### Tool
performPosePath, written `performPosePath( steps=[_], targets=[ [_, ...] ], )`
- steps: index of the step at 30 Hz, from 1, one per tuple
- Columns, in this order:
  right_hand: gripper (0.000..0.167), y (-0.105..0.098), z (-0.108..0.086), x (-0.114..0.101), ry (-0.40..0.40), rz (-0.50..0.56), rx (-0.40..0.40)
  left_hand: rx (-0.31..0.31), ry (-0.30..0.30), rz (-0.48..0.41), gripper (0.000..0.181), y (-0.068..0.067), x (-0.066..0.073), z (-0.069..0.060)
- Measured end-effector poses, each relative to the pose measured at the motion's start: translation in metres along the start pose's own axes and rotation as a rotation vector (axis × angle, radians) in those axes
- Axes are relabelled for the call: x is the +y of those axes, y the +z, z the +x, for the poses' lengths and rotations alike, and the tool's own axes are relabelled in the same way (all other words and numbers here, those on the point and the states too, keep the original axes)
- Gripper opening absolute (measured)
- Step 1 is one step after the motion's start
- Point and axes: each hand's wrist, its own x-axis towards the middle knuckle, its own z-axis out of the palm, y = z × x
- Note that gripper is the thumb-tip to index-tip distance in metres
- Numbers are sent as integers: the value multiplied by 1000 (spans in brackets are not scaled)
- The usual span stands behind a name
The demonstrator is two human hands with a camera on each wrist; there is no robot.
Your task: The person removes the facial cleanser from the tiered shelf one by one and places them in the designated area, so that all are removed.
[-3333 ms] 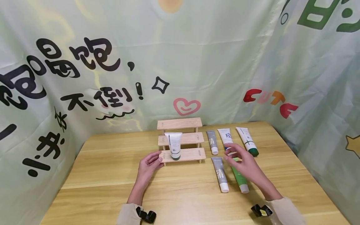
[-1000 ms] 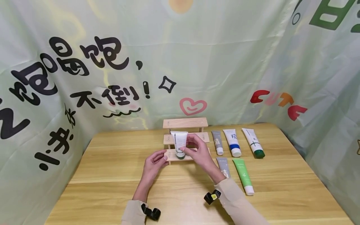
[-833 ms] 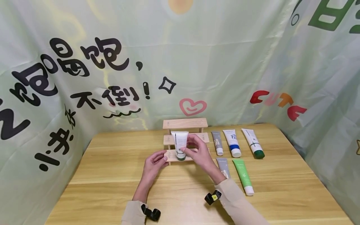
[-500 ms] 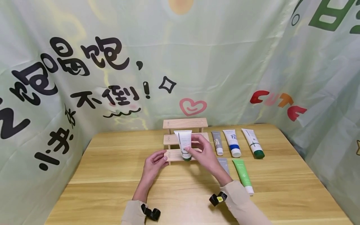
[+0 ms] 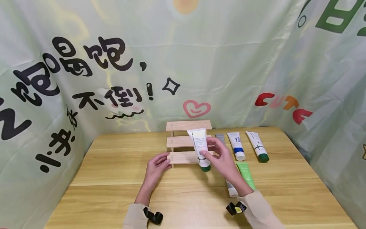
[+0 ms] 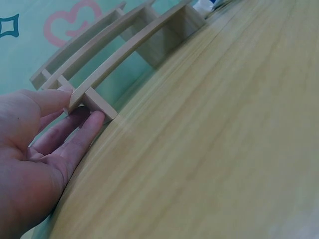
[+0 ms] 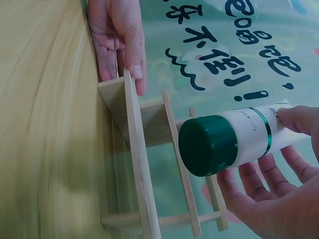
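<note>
A three-step wooden stand (image 5: pixel 183 158) is at the middle back of the table. My left hand (image 5: pixel 154 169) pinches the left end of its lowest step, thumb above and fingers below; the left wrist view shows the same hold on the stand (image 6: pixel 130 46). My right hand (image 5: pixel 224 161) holds a white cosmetic tube (image 5: pixel 199 144) between thumb and fingers. The tube leans slightly, green cap down, in front of the right part of the stand. In the right wrist view, the green cap (image 7: pixel 208 145) is off the steps, with air around it.
Right of the stand lie a white tube with a blue cap (image 5: pixel 235 146), a white tube with a green cap (image 5: pixel 257 146) and a green tube (image 5: pixel 246 175). Two grey tubes, one with a white cap (image 5: pixel 233 191), are partly hidden by my right hand. A printed curtain (image 5: pixel 228 70) hangs behind.
From over the tubes at the right, my right hand came to the tube standing on the lowest step, gripped it and lifted it off toward the right. My left hand keeps its hold.
</note>
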Motion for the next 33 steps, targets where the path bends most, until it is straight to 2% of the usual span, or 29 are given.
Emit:
performPosePath(
  steps=[11,16,28,33],
  targets=[
    [42,-25,-19,8,31,-94,22,-1,0,6,37,0,1,1],
    [44,-37,-27,9,13,-157,38,1,0,3,36,0,3,1],
    [44,-75,-48,13,-37,-315,96,7,4,12,37,-1,0,0],
    [47,-95,-57,14,11,-363,114,4,4,16,36,-1,-1,0]
  ],
)
